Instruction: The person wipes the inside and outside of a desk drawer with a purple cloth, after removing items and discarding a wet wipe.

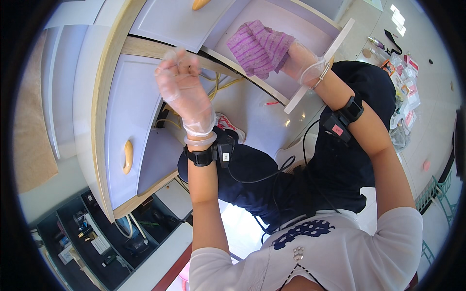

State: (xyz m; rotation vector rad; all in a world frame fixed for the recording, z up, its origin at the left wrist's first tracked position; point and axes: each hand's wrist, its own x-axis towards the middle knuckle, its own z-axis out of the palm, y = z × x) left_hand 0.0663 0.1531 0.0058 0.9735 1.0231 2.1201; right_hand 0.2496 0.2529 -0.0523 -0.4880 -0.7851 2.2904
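Observation:
My right hand (299,63), in a clear plastic glove, grips a purple striped cloth (257,49). The cloth is bunched over its fingers, so most of them are hidden. Hand and cloth are over a pulled-out white drawer (313,20), whose visible inside holds nothing else. Gloved in the same clear plastic, my left hand (184,85) is raised palm up with its fingers loosely curled and slightly blurred. Nothing shows in it. Behind its fingertips runs the wooden rail below a closed white drawer front (174,22).
A white cabinet door (133,109) with a wooden handle (127,157) stands ajar at left. Yellow cables (217,85) hang under the drawer. Packets and bags (406,91) lie on the tiled floor at right. A dark compartmented organizer (109,232) holds small items at lower left.

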